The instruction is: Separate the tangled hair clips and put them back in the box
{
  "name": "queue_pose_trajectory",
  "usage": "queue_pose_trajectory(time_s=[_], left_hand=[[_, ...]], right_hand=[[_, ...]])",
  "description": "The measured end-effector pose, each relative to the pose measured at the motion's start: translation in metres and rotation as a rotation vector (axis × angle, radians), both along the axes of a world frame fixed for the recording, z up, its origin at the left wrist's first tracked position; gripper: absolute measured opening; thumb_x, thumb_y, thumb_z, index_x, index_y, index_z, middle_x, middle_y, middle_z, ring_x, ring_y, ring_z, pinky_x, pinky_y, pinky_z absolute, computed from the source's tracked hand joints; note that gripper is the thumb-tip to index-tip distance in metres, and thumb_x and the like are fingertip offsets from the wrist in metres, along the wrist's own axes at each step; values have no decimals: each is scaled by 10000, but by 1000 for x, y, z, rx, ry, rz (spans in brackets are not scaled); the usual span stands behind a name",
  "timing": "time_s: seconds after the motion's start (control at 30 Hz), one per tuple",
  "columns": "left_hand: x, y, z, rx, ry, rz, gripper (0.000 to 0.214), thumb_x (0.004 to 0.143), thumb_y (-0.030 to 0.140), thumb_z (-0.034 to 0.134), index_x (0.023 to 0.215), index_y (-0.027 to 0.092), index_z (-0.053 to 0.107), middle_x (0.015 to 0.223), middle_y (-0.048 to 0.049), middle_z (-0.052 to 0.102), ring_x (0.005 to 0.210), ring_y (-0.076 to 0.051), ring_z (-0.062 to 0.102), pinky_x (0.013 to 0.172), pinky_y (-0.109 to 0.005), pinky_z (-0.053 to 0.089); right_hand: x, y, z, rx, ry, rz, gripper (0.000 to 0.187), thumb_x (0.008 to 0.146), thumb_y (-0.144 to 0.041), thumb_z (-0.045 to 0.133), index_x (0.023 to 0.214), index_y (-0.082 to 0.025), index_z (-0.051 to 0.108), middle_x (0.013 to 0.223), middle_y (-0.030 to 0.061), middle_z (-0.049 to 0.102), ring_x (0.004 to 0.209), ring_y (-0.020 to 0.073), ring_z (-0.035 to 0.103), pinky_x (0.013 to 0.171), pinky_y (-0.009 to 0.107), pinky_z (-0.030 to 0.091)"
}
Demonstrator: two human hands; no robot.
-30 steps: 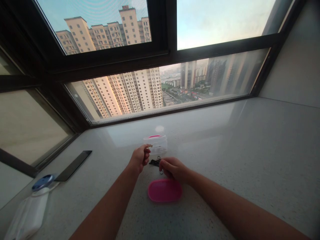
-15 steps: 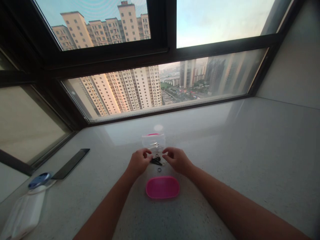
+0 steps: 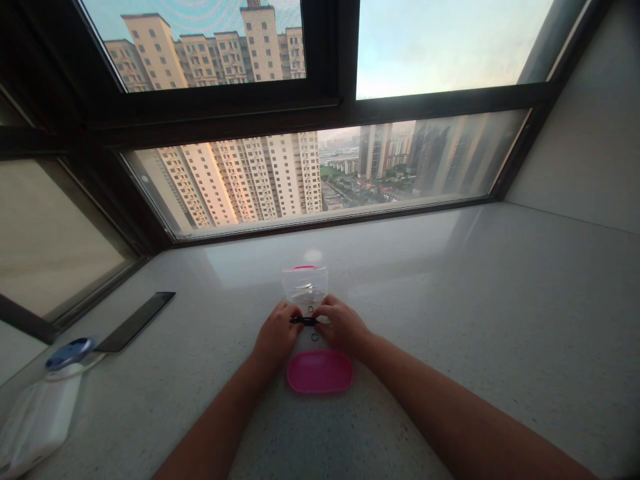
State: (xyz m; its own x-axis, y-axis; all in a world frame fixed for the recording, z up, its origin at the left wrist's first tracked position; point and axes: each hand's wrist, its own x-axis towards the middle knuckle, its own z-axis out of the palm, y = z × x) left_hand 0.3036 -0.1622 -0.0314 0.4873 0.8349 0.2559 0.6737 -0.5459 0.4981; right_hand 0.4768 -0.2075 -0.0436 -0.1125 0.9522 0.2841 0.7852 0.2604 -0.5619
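Note:
Several slim black clips [image 3: 307, 321], perhaps hair clips, lie close together between my two hands. My left hand [image 3: 280, 330] pinches their left end with thumb and forefinger. At the right end, the fingers of my right hand [image 3: 343, 323] close on them too. A small dark ring [image 3: 315, 337] rests just in front of the clips, and a second small ring [image 3: 311, 309] is behind them. Nearest me sits a shallow pink oval tray [image 3: 320, 373]. Beyond my hands stands a clear container [image 3: 305, 277] with silvery pieces in it and some pink at its far rim.
On the left of the speckled pale sill [image 3: 425, 300] lie a dark flat phone-like slab [image 3: 137, 322], a round blue disc [image 3: 70, 353] and a white box-shaped device [image 3: 43, 413]. Dark window frames [image 3: 330, 217] border the far side; a wall rises at right.
Both hands have come together onto the black clips, which now lie in a tighter, more level bundle. The view has shifted slightly.

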Motion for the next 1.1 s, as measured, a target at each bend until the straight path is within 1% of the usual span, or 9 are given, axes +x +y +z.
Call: queue_pose_trajectory(time_s=[0.13,0.27,0.4,0.6,0.7,0.77,0.87,1.0,1.1], left_hand=[[0,0,-4,9,-68,-30,88,722,102,548,752,184,562,749,-22,581,711,-175,534,645,-265,378],[0,2,-6,24,-121,-16,71,728,118,545,751,184,554,724,-19,591,692,-174,543,637,-261,379],[-2,6,-5,71,-206,38,50,730,143,555,754,184,569,726,-14,598,696,-176,559,652,-266,401],[-1,9,-6,91,-312,28,36,742,152,582,764,179,573,726,-5,591,680,-157,567,657,-261,438],[2,7,-7,116,-339,-7,33,750,149,587,753,178,572,720,-1,580,669,-149,559,653,-258,446],[4,5,-6,152,-364,-33,37,758,144,586,748,177,573,717,1,572,672,-144,554,657,-255,447],[7,3,-3,188,-420,-66,70,751,127,599,712,172,562,710,3,560,671,-137,551,653,-248,450],[9,4,-1,193,-489,-118,118,731,87,615,665,165,556,735,-9,576,708,-138,566,675,-250,460],[8,6,-1,178,-509,-164,111,718,61,623,687,164,593,784,-23,601,753,-143,585,709,-259,471]], right_hand=[[0,2,-1,26,64,1,173,726,-118,632,881,-190,661,960,53,567,842,168,562,740,254,417],[4,5,-3,28,84,1,185,702,-80,634,857,-179,654,868,32,587,695,138,532,646,241,404],[6,8,-6,57,165,-12,209,692,-47,629,856,-174,657,798,13,587,605,110,492,610,228,400],[8,7,-5,92,299,-26,212,716,-159,667,927,-170,654,816,15,585,546,89,484,580,227,418],[8,6,-3,118,338,-36,173,763,-219,633,925,-172,667,788,20,601,565,101,503,589,235,425],[8,6,-3,113,374,-52,153,789,-250,603,897,-172,678,728,17,611,578,114,514,583,238,422],[7,9,-4,23,519,-57,184,800,-298,573,873,-163,672,639,4,601,524,113,507,505,227,401],[6,12,-4,-148,864,8,243,775,-358,572,863,-140,633,652,7,610,434,94,505,390,200,358],[7,12,-1,-147,983,19,236,725,-355,626,821,-140,624,594,-10,592,433,94,505,372,188,340]])
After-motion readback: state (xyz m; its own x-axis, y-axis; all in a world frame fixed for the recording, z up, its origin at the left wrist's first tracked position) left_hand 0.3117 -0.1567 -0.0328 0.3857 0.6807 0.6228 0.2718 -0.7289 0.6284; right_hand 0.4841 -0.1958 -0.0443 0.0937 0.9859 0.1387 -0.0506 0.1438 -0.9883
